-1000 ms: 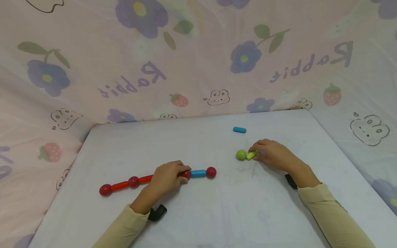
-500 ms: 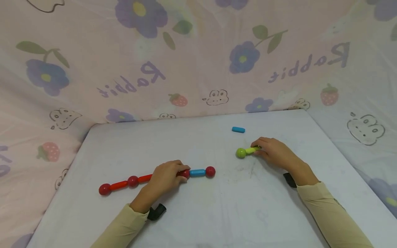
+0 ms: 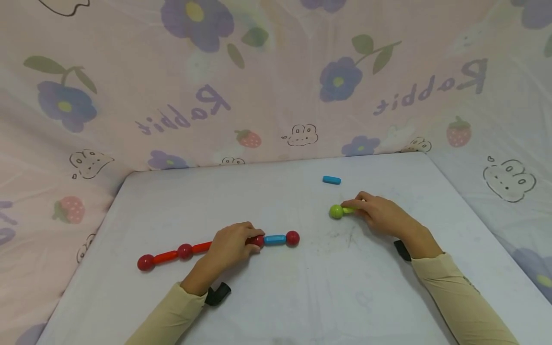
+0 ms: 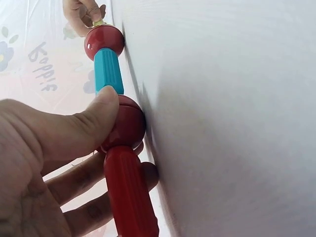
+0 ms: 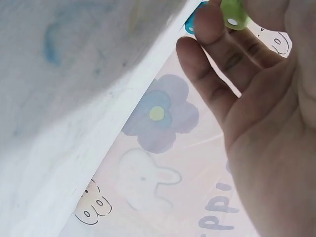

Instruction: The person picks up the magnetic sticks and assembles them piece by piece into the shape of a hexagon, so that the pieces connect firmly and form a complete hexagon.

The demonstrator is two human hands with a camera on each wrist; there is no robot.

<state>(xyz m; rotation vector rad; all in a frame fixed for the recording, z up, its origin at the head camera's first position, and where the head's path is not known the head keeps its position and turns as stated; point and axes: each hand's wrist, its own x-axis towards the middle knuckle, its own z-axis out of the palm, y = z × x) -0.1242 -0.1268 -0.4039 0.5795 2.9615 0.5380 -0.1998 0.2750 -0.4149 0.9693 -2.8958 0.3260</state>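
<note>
A chain of magnetic balls and rods lies across the white table. From its left end run a dark red ball (image 3: pixel 145 262), a red rod (image 3: pixel 166 258), another ball (image 3: pixel 185 251) and a second red rod (image 3: pixel 201 247). My left hand (image 3: pixel 230 244) pinches a further red ball (image 4: pixel 129 126) with the thumb over its side. Beyond it a blue rod (image 3: pixel 275 239) leads to the right end ball (image 3: pixel 293 238). Right of the chain, my right hand (image 3: pixel 381 214) pinches a yellow-green rod (image 3: pixel 348 210), whose left end meets a green ball (image 3: pixel 336 211).
A loose blue rod (image 3: pixel 331 180) lies farther back, behind the green ball. The white tabletop (image 3: pixel 302 297) ends at a curtain (image 3: pixel 276 96) printed with flowers and rabbits, which stands behind it and along both sides.
The right hand has turned the yellow-green rod nearly in line with the green ball, and its fingers now reach farther toward the ball. The left hand and the chain have stayed put.
</note>
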